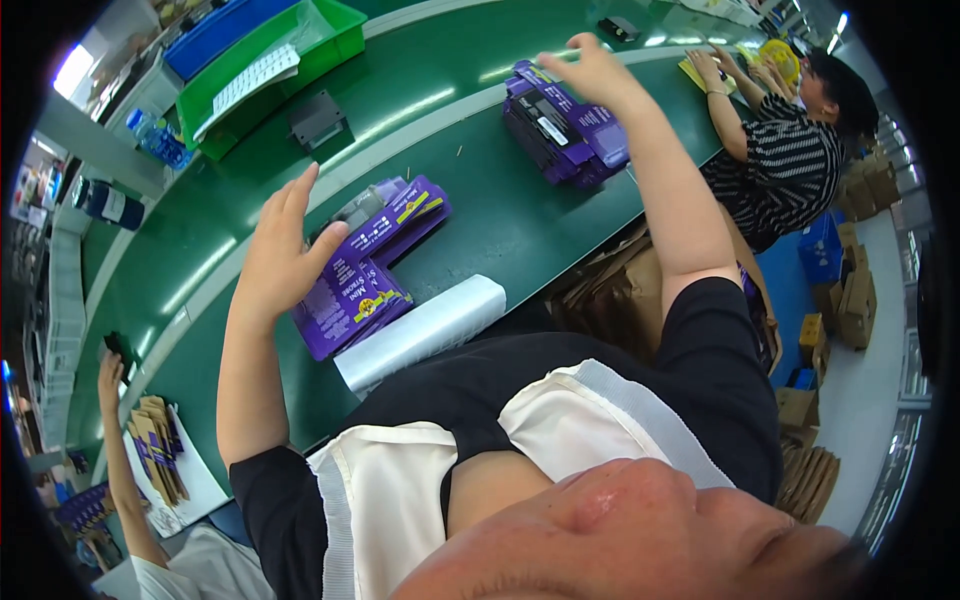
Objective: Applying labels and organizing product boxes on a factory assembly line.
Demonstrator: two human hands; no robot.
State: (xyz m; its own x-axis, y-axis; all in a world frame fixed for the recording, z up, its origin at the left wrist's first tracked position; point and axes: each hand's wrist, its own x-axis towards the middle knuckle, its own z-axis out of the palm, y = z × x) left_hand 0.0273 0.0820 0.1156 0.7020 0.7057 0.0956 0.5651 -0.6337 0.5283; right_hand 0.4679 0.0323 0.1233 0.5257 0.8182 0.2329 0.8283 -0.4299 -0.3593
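My left hand (278,248) has its fingers stretched out at the near left of the green table (470,220). Right beside its thumb lie purple printed boxes (345,305), some flattened or overlapping, with a clear plastic piece (362,207) on their far side. Over at the right, my right hand (597,78) reaches past an opened purple box (600,135), thumb and fingers apart. A black boxy device (545,128) rests in or on that box. Nothing shows in either hand. A whitish plastic sheet or bag (425,330) lies at the near edge.
A dark boxy unit (318,122) and a small black one (618,28) sit on the belt. Beyond are a green bin (345,35), a water bottle (158,138) and a dark jar (105,203). Co-workers sit at right (800,165) and left (200,565), near folded cartons (158,450).
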